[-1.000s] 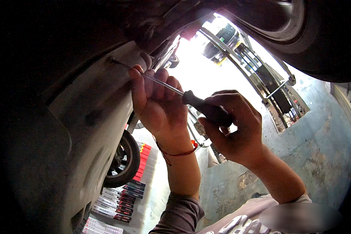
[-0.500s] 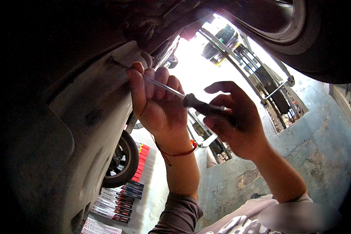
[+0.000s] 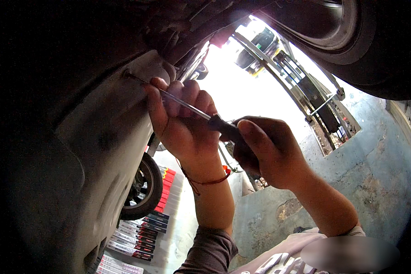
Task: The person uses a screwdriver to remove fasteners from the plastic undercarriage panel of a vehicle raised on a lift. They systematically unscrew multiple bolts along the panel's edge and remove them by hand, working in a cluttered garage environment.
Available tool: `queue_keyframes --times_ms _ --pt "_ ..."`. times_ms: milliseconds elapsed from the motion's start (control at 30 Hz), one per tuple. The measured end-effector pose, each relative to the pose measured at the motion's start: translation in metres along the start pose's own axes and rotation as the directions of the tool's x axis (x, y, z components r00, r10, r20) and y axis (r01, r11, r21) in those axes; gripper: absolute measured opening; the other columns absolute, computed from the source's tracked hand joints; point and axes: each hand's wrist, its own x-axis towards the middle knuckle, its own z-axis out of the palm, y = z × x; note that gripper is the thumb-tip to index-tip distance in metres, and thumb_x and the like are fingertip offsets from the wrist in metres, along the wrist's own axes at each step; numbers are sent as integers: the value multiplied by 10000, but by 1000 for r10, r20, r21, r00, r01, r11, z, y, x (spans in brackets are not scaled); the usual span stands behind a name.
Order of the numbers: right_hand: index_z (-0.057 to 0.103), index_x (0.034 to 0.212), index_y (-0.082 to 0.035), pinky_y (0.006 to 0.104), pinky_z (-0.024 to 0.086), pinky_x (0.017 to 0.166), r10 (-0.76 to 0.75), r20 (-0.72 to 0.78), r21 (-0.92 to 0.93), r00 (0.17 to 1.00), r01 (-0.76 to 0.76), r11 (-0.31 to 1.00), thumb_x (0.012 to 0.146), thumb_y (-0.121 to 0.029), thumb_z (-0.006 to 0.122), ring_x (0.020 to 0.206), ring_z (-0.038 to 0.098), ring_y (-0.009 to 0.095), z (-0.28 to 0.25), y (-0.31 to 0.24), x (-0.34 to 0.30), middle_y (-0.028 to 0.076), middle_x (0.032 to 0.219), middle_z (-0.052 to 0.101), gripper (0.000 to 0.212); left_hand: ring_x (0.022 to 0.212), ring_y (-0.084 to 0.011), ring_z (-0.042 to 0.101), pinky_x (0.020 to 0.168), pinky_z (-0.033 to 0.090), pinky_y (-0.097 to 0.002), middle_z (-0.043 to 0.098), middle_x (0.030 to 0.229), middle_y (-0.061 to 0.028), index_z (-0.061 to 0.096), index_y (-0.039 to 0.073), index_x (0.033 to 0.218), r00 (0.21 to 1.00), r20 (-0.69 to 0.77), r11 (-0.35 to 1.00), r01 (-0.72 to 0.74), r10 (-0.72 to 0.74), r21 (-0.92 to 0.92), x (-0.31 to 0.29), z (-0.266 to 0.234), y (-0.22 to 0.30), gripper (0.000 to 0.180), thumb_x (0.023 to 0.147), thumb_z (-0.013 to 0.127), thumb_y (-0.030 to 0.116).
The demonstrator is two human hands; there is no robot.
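Observation:
A long screwdriver (image 3: 187, 105) with a thin metal shaft and a dark handle slants across the middle of the view. Its tip meets a small dark spot on a grey panel (image 3: 105, 118) under a raised car. My left hand (image 3: 187, 118), palm showing, has its thumb and curled fingers around the shaft close to the tip. Wrapped about the dark handle is my right hand (image 3: 269, 153), its thumb lying along the top. A thin red cord bracelet circles my left wrist.
At upper right a wheel (image 3: 347, 41) hangs close overhead. Another wheel (image 3: 144, 187) stands at lower left, beside stacked long boxes (image 3: 132, 237) and red boxes (image 3: 165, 189). A metal lift frame (image 3: 306, 86) sits over a floor recess behind my hands.
My right fingers, which were loose and apart around the handle, have closed firmly over it. My left hand has shifted slightly left with the shaft.

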Motion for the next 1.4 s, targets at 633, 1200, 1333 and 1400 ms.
queue_keyframes --times_ms 633,1200,1333,1400 --pt "581 1152 -8 266 499 533 -538 -153 -515 829 397 759 822 -7 702 647 628 120 8 37 -3 104 857 648 351 545 -55 254 458 219 -226 314 587 60 522 108 921 985 -109 978 -112 132 174 -6 -6 -2 209 983 567 303" --pt "532 1025 -7 259 478 478 -415 -203 -348 887 331 877 786 20 733 567 577 104 17 23 -11 77 869 591 313 542 -51 261 457 227 -218 320 588 63 478 133 848 994 -39 984 -97 104 149 -5 -4 -3 232 1012 516 294" --pt "563 1084 20 261 479 511 -640 -181 -514 747 483 709 864 -48 674 586 582 109 18 39 4 82 811 614 256 567 -57 279 491 252 -225 332 607 71 610 102 1013 997 2 982 -71 72 173 -5 -13 6 245 999 525 332" --pt "582 1041 19 269 450 475 -415 -202 -322 887 340 883 912 -150 638 553 554 116 16 41 -2 74 714 579 219 563 -56 274 483 243 -225 329 608 69 611 108 1011 999 2 986 -54 54 160 -4 -15 6 244 993 535 339"
